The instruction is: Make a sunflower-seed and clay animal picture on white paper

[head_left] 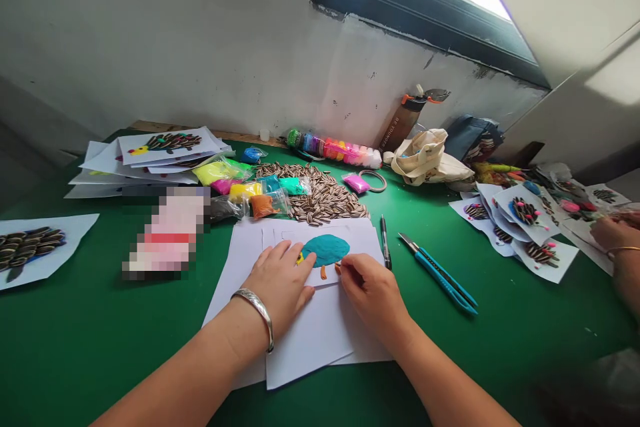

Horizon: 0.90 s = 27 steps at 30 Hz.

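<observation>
- Head view: a green desk [150, 347] carries white sheets [305, 360], and on them, between the person's two hands, lies a small white card [359, 240] with a clay figure.
- Figure: a teal clay oval [327, 250] forms the main part; a yellow clay piece [300, 258] shows at its left end, partly hidden by fingers, and an orange clay strip [323, 272] stands below its lower edge.
- Left hand [280, 277]: laid spread over the card and sheets, fingertips beside the yellow piece and the oval's left edge; it grasps nothing.
- Right hand [373, 293]: thumb and fingers pinched on a second orange piece [338, 268] at the oval's lower right; whether that piece already adheres to the card cannot be told.
- Done: the oval, the yellow end and one orange strip are in place.
- Left, by judgement: the second orange piece appears to be in hand. The oval bears no seeds, whereas the cards in the left stack [173, 140] and the right group [525, 210] carry them; by that comparison, the figure seems only partway along.
- Materials: loose striped seeds [330, 193] lie heaped behind the sheets, untouched by either hand, with bagged clay [263, 206] beside them; a pen [385, 242] and a blue-handled tool [440, 273] lie to the right.
</observation>
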Motion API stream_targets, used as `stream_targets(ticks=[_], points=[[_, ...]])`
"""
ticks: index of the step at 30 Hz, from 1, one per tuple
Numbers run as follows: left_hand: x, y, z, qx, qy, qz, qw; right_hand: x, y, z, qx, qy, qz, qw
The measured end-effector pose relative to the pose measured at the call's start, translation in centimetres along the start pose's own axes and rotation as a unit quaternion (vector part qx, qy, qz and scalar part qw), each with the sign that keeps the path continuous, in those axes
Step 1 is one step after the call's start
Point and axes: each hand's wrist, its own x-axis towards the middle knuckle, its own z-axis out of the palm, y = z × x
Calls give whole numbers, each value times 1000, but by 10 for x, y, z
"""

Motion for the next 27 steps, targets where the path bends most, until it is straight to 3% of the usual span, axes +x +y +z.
stream_targets(ticks=[10, 18, 27], points=[[0, 0, -1, -13, -2, 5, 1000, 4, 5, 0, 30, -29, -13, 999], [-3, 0, 7, -2, 6, 14, 1000, 10, 11, -4, 82, 1, 53, 995], [-3, 7, 6, 8, -21, -8, 1000, 9, 14, -4, 105, 9, 88, 991]])
